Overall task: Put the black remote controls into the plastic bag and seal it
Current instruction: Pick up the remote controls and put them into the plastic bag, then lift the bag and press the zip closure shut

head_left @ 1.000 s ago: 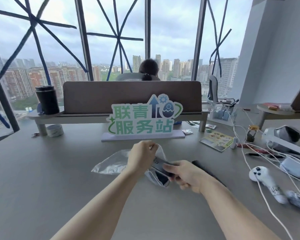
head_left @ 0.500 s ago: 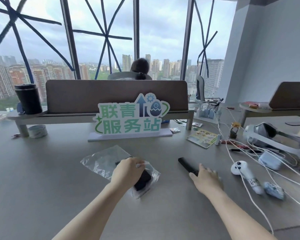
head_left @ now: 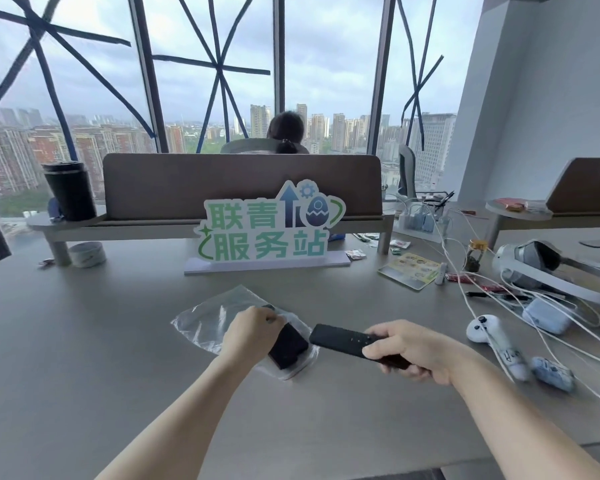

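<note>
Our right hand (head_left: 416, 351) grips a long black remote (head_left: 343, 341) pointing at the plastic bag (head_left: 208, 317) on the table (head_left: 84, 341), while our left hand (head_left: 252, 330) pinches the bag's mouth over another remote (head_left: 288, 346) inside.

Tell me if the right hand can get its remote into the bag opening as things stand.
Probably yes. The right hand holds the long remote with its tip at the plastic bag mouth, which the left hand holds; nothing lies between.
</note>
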Demonstrator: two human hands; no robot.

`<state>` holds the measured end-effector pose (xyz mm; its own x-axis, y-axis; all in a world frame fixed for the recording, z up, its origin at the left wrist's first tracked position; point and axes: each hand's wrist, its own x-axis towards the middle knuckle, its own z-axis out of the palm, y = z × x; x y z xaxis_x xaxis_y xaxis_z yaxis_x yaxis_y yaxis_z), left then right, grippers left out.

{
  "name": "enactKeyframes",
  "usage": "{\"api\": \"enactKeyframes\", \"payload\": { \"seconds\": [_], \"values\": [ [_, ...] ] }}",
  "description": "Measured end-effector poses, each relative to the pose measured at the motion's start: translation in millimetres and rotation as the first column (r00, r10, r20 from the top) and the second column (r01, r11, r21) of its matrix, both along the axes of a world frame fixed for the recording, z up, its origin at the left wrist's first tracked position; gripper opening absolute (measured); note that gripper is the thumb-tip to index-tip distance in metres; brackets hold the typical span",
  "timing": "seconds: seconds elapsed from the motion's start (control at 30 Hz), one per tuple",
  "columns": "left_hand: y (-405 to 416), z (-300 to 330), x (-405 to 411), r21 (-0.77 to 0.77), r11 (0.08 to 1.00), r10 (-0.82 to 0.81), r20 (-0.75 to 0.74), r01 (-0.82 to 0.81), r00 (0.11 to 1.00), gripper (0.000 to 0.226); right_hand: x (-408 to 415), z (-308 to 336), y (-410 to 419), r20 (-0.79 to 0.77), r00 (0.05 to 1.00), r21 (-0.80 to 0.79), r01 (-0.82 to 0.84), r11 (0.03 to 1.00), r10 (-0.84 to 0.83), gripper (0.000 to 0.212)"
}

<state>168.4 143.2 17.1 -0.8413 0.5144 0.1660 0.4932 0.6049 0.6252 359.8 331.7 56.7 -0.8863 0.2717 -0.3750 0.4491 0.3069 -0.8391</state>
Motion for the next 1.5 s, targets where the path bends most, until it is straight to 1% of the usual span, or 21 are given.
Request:
{"api": "enactKeyframes", "payload": {
  "seconds": [0.07, 0.13, 0.23, 0.3, 0.37, 0.43, 0.5, 0.57, 0.6, 0.67, 0.7, 0.77, 0.87, 0.93, 1.0, 1.03, 1.1, 1.17, 1.2, 1.33, 1.5],
  "values": [
    [1, 3, 4, 0.011, 1.0, 0.003, 0.006, -0.003, 1.0, 0.038, -11, 2, -17, 0.053, 0.994, -0.02, -0.092, 0.996, 0.093, 0.01],
    [0, 1, 6, 0.02, 1.0, 0.002, 0.018, -0.003, 1.0, 0.036, -33, -11, -39, 0.025, 0.998, -0.059, -0.055, 0.997, 0.057, 0.009],
    [-7, 0, 5, 0.045, 0.999, 0.019, 0.008, -0.019, 1.0, 0.037, -71, -40, -66, -0.106, 0.988, -0.229, 0.089, 0.969, -0.115, 0.023],
    [-12, 0, 2, 0.064, 0.998, 0.026, -0.002, -0.026, 1.0, 0.032, -84, -53, -75, -0.177, 0.937, -0.34, 0.228, 0.912, -0.3, 0.025],
    [-16, 1, -1, 0.068, 0.997, 0.035, -0.026, -0.033, 0.999, 0.026, -87, -64, -71, -0.241, 0.868, -0.221, 0.387, 0.895, -0.434, 0.02],
    [-21, -1, -4, 0.056, 0.998, 0.019, -0.021, -0.018, 1.0, 0.03, -86, -74, -60, -0.297, 0.836, 0.018, 0.489, 0.872, -0.462, 0.02],
    [-24, -3, -5, 0.021, 1.0, 0.016, -0.01, -0.016, 1.0, 0.031, -85, -77, -55, -0.262, 0.889, 0.193, 0.429, 0.883, -0.374, 0.022],
    [-27, -5, -4, -0.019, 1.0, -0.011, -0.005, 0.011, 1.0, 0.028, -90, -80, -57, -0.183, 0.952, 0.26, 0.288, 0.922, -0.245, 0.038],
    [-29, -7, -4, -0.041, 0.998, -0.046, 0.001, 0.046, 0.999, 0.024, -95, -81, -60, -0.173, 0.963, 0.304, 0.254, 0.918, -0.209, 0.039],
    [-39, -10, -3, -0.172, 0.98, -0.104, -0.018, 0.1, 0.994, 0.008, -107, -84, -66, -0.227, 0.954, 0.399, 0.277, 0.874, -0.199, 0.021],
    [-45, -12, -4, -0.254, 0.961, -0.123, -0.035, 0.11, 0.992, 0.027, -112, -86, -66, -0.264, 0.939, 0.428, 0.318, 0.846, -0.22, 0.011],
    [-61, -17, -5, -0.397, 0.915, -0.101, -0.06, 0.069, 0.993, 0.055, -117, -89, -65, -0.293, 0.917, 0.459, 0.383, 0.802, -0.27, 0.012],
    [-79, -18, -6, -0.449, 0.891, 0.012, -0.109, -0.06, 0.994, 0.063, -118, -81, -66, -0.322, 0.905, 0.469, 0.406, 0.784, -0.276, 0.007],
    [-84, -9, -13, -0.32, 0.942, 0.087, -0.065, -0.103, 0.994, 0.059, -116, -63, -69, -0.358, 0.903, 0.475, 0.395, 0.787, -0.237, 0.01],
    [-85, 13, -27, -0.036, 0.991, 0.133, 0.087, -0.13, 0.987, 0.05, -115, -33, -74, -0.396, 0.891, 0.417, 0.389, 0.822, -0.221, 0.015],
    [-85, 29, -35, 0.104, 0.984, 0.131, 0.14, -0.146, 0.981, 0.044, -116, -14, -76, -0.424, 0.872, 0.319, 0.395, 0.861, -0.243, 0.019],
    [-82, 69, -49, 0.308, 0.94, 0.107, 0.138, -0.145, 0.985, 0.031, -116, 29, -78, -0.482, 0.799, 0.013, 0.418, 0.908, -0.36, 0.024],
    [-81, 113, -56, 0.459, 0.88, 0.087, 0.101, -0.124, 0.991, 0.019, -114, 71, -80, -0.522, 0.699, -0.273, 0.406, 0.872, -0.488, 0.024],
    [-80, 133, -58, 0.518, 0.847, 0.076, 0.096, -0.115, 0.992, 0.015, -112, 90, -81, -0.547, 0.656, -0.359, 0.377, 0.854, -0.52, 0.024],
    [-82, 178, -57, 0.615, 0.785, -0.037, 0.154, -0.066, 0.987, 0.011, -100, 130, -84, -0.623, 0.577, -0.462, 0.275, 0.843, -0.529, 0.018],
    [-82, 167, -52, 0.627, 0.776, -0.142, 0.275, -0.066, 0.951, 0.013, -87, 127, -75, -0.581, 0.653, -0.387, 0.304, 0.871, -0.486, 0.015]
  ]
}}
